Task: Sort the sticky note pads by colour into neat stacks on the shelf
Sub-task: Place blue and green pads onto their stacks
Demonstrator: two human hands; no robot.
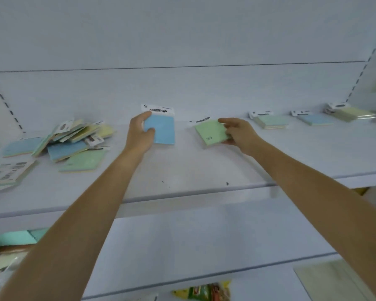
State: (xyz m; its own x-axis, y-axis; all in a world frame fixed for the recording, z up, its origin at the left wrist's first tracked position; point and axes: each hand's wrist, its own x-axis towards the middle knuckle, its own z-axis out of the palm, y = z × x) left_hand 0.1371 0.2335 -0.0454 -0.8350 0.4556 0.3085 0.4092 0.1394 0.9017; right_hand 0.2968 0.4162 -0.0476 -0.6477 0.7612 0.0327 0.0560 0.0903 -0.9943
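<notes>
My left hand (139, 133) grips a blue sticky note pad (162, 129) by its left edge and holds it nearly upright above the white shelf (182, 170). My right hand (237, 132) pinches a green pad (211, 133) at its right edge, tilted just over the shelf. A jumbled pile of blue, green and yellow pads (74, 137) lies on the shelf's left part. Toward the right along the back sit a green stack (270, 121), a blue stack (316, 119) and a yellow stack (350, 112).
Flat packs showing printed backs (7, 172) lie at the shelf's far left edge. Slotted uprights (6, 101) frame the white back panel. A lower shelf holds a colourful packet (204, 292) and a pale flat sheet (334, 279).
</notes>
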